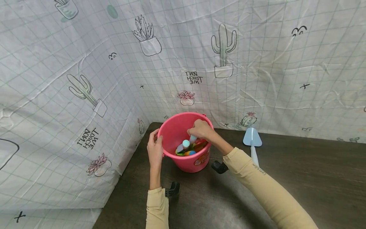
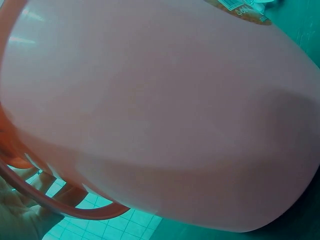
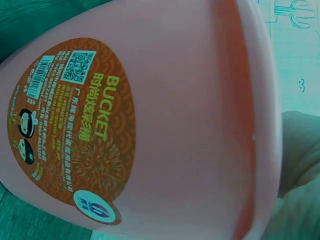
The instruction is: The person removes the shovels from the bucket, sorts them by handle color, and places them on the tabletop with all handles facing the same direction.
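Note:
A pink plastic bucket (image 1: 188,166) stands tilted toward me on the dark table. My left hand (image 1: 154,149) grips its rim on the left side, thumb at the edge; the left wrist view shows that hand's fingers (image 2: 45,182) beside the bucket's curved handle (image 2: 90,212). Reaching over the right rim, my right hand (image 1: 200,129) is inside the bucket with fingers curled round a light-blue handle (image 1: 193,138); the rest of that piece is lost among the toys. Below it lie a pale round knob (image 1: 186,144), an orange-and-blue piece (image 1: 190,153) and other colourful pieces.
To the right of the bucket, a light-blue toy shovel (image 1: 252,138) with a white handle lies on the dark table (image 1: 308,171), partly behind my right sleeve. A printed cactus curtain (image 1: 177,63) hangs along the back and left. An orange label (image 3: 75,120) is on the bucket's outside.

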Motion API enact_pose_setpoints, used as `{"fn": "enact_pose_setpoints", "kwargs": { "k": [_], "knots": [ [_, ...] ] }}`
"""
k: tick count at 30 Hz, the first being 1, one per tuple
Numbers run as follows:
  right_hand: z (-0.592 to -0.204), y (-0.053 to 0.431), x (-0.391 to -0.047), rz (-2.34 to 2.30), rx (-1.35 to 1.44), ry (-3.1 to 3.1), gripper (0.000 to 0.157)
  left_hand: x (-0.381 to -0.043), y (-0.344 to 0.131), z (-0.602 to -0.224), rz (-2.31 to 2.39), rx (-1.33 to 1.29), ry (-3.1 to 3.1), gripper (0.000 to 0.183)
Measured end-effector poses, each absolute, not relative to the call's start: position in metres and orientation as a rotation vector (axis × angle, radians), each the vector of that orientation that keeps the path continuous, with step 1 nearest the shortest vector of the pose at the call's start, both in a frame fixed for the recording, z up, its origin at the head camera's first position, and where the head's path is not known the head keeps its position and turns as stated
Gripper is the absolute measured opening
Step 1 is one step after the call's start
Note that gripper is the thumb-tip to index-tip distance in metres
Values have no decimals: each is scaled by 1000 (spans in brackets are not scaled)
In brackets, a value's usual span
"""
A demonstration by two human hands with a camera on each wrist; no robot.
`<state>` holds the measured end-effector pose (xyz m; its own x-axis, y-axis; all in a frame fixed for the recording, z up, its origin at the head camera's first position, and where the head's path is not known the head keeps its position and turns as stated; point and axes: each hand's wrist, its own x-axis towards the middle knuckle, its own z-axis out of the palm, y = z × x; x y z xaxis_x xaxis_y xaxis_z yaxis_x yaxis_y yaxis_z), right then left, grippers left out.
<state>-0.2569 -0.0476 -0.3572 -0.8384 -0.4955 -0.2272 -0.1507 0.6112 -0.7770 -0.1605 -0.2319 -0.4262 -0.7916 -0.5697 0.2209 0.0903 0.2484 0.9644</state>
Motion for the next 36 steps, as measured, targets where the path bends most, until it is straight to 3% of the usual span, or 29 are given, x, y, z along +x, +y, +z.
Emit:
{"fn": "enact_pose_setpoints", "kwargs": {
  "k": [36],
  "knots": [
    [-330, -25, -266, -1123, -503, 2448, 35, -163, -228, -427, -1566, 441, -1971, 36]
  ]
}}
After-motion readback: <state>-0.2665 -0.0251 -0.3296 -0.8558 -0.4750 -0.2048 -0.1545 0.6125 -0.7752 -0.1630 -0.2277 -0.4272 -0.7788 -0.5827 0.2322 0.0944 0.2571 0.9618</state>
